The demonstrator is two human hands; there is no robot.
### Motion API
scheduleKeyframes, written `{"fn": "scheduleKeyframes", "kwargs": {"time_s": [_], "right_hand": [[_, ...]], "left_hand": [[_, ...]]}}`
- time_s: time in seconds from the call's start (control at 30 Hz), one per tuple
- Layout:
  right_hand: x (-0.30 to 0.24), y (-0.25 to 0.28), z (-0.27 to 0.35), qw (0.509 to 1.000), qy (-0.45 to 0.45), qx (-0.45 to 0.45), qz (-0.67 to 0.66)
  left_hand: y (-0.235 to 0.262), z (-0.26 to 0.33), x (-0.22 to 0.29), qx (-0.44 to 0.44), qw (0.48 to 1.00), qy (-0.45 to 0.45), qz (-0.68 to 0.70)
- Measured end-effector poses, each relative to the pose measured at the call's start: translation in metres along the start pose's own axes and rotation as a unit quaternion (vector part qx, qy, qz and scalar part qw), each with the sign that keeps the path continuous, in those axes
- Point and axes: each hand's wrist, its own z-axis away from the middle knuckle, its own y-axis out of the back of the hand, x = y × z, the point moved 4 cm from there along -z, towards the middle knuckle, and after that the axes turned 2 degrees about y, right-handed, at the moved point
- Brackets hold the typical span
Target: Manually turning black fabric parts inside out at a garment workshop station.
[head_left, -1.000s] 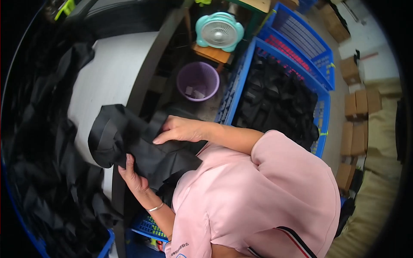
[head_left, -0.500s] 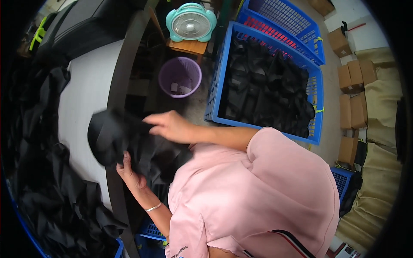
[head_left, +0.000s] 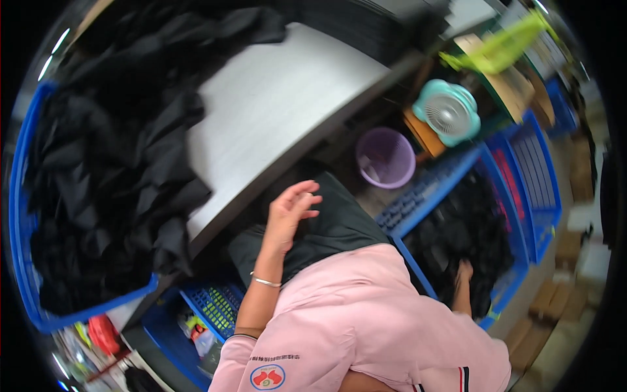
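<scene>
Your left hand [head_left: 290, 212] is hovering with its grip open, fingers spread and slightly curled, just above a dark garment [head_left: 326, 228] that is lying across your lap, below the edge of the bench [head_left: 274, 111]; whether the fingertips are touching the cloth is hard to tell. A thin bracelet [head_left: 264, 281] is sitting on that wrist. Your right hand [head_left: 465, 271] is reaching down to your right into a blue crate [head_left: 516, 176] filled with black fabric [head_left: 467, 228], and the fingers are sinking into the cloth, so you cannot tell whether that grip is closed on anything. The pale bench top is running diagonally in front of you, and on its left side a large blue bin [head_left: 26, 261] is holding a heap of black garments [head_left: 111, 176] that is spilling onto the bench surface. Beyond the bench edge, a purple bucket [head_left: 385, 157] is standing on the floor, and a teal fan [head_left: 447, 112] is sitting just beside it, further back. A small blue basket [head_left: 215, 307] is resting under the bench near your left elbow, and your pink sleeve [head_left: 366, 313] is filling the lower middle of the view
</scene>
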Motion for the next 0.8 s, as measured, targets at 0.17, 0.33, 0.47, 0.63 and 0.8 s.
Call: {"fn": "scheduleKeyframes", "kwargs": {"time_s": [0.17, 0.33, 0.47, 0.63, 0.8], "right_hand": [[-0.075, -0.063, 0.028, 0.863, 0.405, 0.084, 0.291], [-0.283, -0.243, 0.311, 0.693, 0.679, -0.235, 0.058], [-0.366, -0.319, 0.449, 0.528, 0.8, -0.286, -0.007], [-0.462, -0.451, 0.481, 0.482, 0.861, -0.155, 0.046], [-0.503, -0.517, 0.447, 0.508, 0.839, -0.145, 0.128]], "left_hand": [[0.012, -0.001, 0.015, 0.014, 0.999, -0.017, 0.03], [0.037, 0.008, 0.028, 0.064, 0.996, -0.057, 0.035], [0.049, 0.017, 0.038, 0.084, 0.993, -0.077, 0.036], [0.078, 0.045, 0.031, 0.131, 0.987, -0.083, 0.043], [0.075, 0.051, 0.021, 0.099, 0.99, -0.074, 0.062]]}}
